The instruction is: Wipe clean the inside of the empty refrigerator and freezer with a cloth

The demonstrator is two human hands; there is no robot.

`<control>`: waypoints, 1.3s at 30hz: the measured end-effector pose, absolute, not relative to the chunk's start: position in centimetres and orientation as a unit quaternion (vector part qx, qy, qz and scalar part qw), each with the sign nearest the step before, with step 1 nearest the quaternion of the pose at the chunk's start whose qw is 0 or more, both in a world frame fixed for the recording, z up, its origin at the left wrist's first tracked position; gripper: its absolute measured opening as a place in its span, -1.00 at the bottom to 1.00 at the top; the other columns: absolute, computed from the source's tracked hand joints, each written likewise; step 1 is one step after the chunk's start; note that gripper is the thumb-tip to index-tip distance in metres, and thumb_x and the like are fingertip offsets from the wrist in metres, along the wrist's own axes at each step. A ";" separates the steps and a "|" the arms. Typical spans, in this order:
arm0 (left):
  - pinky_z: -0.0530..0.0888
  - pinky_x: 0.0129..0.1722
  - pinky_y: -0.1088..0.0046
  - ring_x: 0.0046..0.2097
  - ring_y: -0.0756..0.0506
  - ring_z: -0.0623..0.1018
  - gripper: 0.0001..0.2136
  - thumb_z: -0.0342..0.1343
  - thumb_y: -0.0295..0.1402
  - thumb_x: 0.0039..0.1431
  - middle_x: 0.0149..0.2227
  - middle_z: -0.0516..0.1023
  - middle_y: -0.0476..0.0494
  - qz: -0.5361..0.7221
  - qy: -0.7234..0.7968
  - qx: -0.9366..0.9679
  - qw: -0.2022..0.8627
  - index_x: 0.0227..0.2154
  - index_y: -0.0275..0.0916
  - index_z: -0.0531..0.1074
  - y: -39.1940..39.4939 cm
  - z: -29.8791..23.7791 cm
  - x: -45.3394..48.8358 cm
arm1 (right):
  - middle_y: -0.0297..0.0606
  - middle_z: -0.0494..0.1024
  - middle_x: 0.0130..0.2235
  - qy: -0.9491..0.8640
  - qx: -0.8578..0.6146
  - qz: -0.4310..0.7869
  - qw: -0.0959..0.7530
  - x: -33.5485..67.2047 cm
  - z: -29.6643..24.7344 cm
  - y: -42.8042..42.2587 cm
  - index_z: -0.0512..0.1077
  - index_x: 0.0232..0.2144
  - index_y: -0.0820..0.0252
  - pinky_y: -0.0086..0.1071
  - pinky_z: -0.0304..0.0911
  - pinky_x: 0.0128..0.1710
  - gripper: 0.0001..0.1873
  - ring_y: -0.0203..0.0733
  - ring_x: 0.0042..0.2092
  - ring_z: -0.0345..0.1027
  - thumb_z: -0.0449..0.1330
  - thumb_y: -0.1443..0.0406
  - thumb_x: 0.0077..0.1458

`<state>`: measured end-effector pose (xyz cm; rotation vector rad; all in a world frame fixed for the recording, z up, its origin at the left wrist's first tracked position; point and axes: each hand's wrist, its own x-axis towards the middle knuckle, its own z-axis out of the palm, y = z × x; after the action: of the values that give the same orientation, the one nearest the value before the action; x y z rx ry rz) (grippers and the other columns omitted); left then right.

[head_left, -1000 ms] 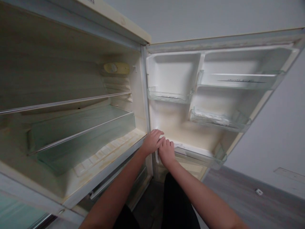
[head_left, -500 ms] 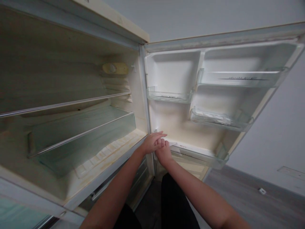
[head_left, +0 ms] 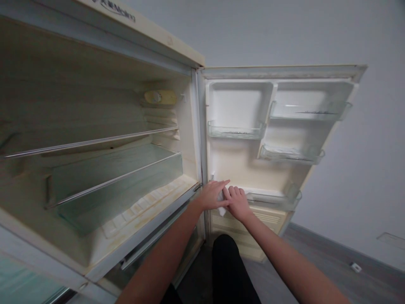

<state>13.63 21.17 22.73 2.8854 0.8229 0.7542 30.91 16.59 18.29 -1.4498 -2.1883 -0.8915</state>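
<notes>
My right hand (head_left: 238, 202) is closed in a loose fist, with a crumpled white tissue or thin cloth (head_left: 222, 210) at its fingers; I cannot tell which it is. Beside it, my left hand (head_left: 214, 195) has its fingers stretched to the right and its thumb apart, reaching around the white piece. Both hands are at the lower shelf (head_left: 268, 199) of the open fridge door (head_left: 253, 162), close to the hinge side. Part of the white piece is hidden by the fingers.
On the left is the fridge compartment, with a glass shelf (head_left: 95, 141), a clear drawer (head_left: 126, 185) and a stained floor. Clear door bins (head_left: 237, 131) hang above my hands. A closed lower door (head_left: 249, 219) is below. A small white object (head_left: 355, 267) lies on the grey floor.
My hands, stacked together before, are now side by side and a little apart. More of the white piece shows between them. The view has shifted and the door appears at a different angle.
</notes>
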 end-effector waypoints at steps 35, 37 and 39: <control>0.20 0.31 0.10 0.21 -0.23 0.47 -0.48 0.21 0.05 0.09 0.26 0.43 -0.24 0.243 0.260 0.934 -0.026 0.01 -0.19 0.44 20.4 21.1 14.5 | 0.01 0.51 -0.03 -0.735 -0.487 -0.430 0.194 53.0 15.8 12.3 0.35 0.12 0.32 -0.06 0.05 0.15 -0.45 0.07 -0.01 0.30 0.18 0.11 0.18; 0.20 0.32 0.10 0.21 -0.22 0.47 -0.48 0.22 0.04 0.08 0.25 0.43 -0.24 0.242 0.264 0.933 -0.023 0.00 -0.19 0.44 20.3 21.1 14.5 | 0.01 0.51 -0.01 -0.727 -0.490 -0.434 0.207 54.3 15.6 12.1 0.33 0.13 0.29 -0.01 0.00 0.21 -0.45 0.07 0.01 0.31 0.19 0.10 0.18; 0.20 0.32 0.11 0.21 -0.22 0.47 -0.49 0.22 0.04 0.08 0.25 0.44 -0.24 0.245 0.266 0.932 -0.020 -0.01 -0.18 0.44 20.3 21.1 14.6 | 0.01 0.50 0.00 -0.722 -0.495 -0.430 0.221 55.1 15.3 12.0 0.31 0.15 0.27 0.01 -0.02 0.24 -0.42 0.08 0.03 0.31 0.19 0.09 0.17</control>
<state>14.59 20.26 21.13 2.9661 0.8473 0.7808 55.11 11.97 15.33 -1.3675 -1.9949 -1.1889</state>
